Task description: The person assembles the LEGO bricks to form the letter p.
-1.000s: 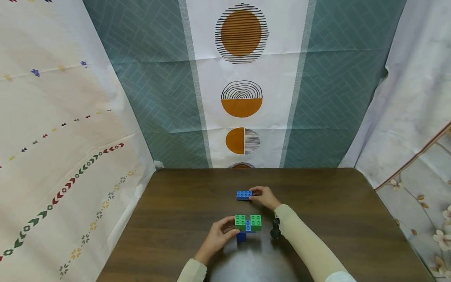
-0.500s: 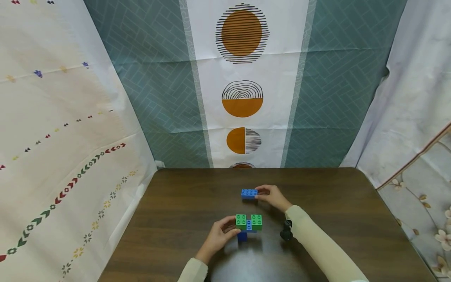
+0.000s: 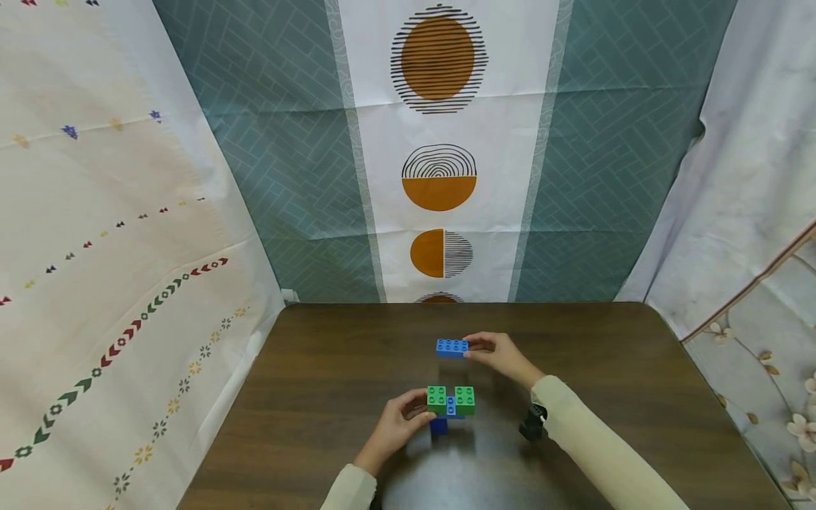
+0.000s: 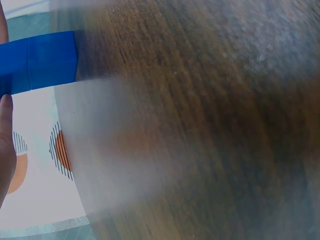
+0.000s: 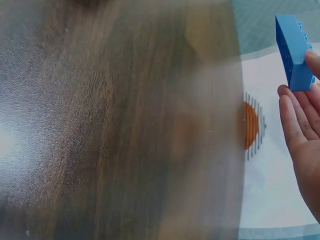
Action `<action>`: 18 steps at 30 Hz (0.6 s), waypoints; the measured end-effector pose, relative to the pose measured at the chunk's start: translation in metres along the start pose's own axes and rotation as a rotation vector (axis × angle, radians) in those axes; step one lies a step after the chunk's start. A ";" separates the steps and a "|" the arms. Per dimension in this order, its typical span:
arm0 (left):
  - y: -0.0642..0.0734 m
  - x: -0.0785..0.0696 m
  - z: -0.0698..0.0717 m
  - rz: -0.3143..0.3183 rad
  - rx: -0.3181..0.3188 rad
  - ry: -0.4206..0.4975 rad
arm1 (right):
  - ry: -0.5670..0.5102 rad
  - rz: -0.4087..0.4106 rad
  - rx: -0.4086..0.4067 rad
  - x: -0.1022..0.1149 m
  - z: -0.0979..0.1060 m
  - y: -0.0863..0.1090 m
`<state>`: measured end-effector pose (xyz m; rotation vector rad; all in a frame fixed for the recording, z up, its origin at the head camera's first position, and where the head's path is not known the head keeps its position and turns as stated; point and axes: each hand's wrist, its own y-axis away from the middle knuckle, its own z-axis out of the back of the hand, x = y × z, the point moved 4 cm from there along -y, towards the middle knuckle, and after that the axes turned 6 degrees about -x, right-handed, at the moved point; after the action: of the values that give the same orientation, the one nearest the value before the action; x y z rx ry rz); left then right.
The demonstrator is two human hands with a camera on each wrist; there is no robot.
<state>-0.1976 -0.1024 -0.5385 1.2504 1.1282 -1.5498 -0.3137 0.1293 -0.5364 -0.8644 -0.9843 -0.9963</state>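
Between thumb and fingers, my left hand grips the left side of a small toy brick build. Two green bricks, a left one and a right one, sit on top with blue studs showing between them. A dark blue brick forms the lower part; the left wrist view catches stacked blue bricks side-on. Farther back, my right hand pinches a lighter blue eight-stud brick by its right end. In the right wrist view this brick is held up by thumb and fingertips.
A dark brown wooden table lies under both hands. Behind it hangs a teal and white curtain with orange circles. Patterned white cloths flank the left and right sides. A black device is on the right wrist.
My right hand has moved to the right with the light blue brick and lifted it, its shadow now apart below. My left hand and the build have stayed in place.
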 end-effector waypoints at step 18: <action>-0.004 0.027 0.001 -0.059 -0.009 -0.001 | -0.037 0.044 0.030 0.037 0.005 0.033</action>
<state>-0.2066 -0.1043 -0.5643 1.2198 1.1795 -1.5864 -0.2753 0.1343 -0.5047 -0.8782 -1.0051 -0.9286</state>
